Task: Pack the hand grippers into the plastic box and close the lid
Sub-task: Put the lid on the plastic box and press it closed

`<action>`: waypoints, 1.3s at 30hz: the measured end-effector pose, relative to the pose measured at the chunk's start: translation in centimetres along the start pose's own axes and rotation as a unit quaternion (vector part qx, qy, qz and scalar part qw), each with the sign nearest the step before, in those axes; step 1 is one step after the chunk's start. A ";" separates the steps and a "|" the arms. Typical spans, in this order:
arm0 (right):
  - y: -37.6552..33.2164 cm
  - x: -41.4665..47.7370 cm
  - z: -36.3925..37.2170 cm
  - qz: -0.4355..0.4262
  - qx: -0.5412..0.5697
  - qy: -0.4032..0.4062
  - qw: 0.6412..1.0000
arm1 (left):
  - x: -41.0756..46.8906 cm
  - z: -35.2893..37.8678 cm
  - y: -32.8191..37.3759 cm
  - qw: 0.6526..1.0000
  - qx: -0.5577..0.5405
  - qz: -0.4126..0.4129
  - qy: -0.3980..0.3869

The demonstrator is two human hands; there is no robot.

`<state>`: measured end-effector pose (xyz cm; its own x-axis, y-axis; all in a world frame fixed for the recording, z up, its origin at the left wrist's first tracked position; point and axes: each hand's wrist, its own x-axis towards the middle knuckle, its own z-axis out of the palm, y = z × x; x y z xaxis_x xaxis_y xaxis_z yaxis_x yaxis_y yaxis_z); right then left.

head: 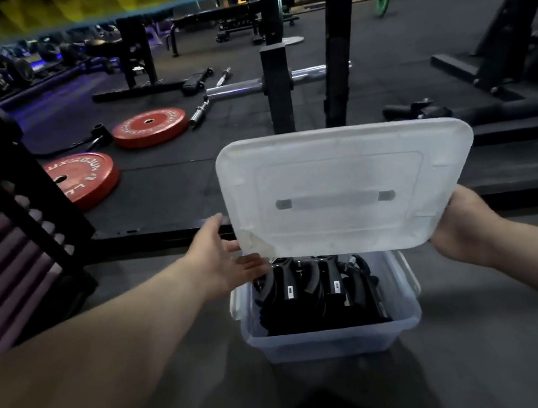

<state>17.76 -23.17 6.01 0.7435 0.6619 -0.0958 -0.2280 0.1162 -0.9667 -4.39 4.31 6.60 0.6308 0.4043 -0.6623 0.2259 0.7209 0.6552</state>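
A translucent plastic box (331, 340) stands on the grey floor in front of me. Several black hand grippers (314, 287) lie packed inside it. The white lid (345, 189) hangs tilted above the box, its far edge raised. My left hand (223, 258) holds the lid's lower left corner, fingers under the lid and partly hidden. My right hand (460, 225) grips the lid's right edge, its fingers hidden behind the lid.
Two red weight plates (149, 127) (84, 178) lie on the black mat to the left. A black rack upright (277, 88) with a chrome bar (234, 89) stands behind the box. A dark rack frame (14, 170) rises at left.
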 end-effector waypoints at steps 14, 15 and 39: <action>2.7 1.7 -4.0 0.232 -0.063 0.115 0.964 | 1.5 -3.5 0.6 0.983 0.173 0.060 0.029; 3.2 1.6 -4.0 0.236 -0.072 0.117 0.962 | 1.8 -3.6 0.3 0.981 0.182 0.062 0.030; 11.0 2.1 -2.1 0.145 -0.416 0.097 0.893 | 6.9 -1.5 -4.7 0.938 0.289 0.145 0.128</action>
<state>18.12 -22.12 -5.30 0.8420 0.4249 -0.3324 0.0568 -0.6825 -0.7287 -2.26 4.55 -1.60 0.5452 0.7115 -0.4432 0.4835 0.1650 0.8597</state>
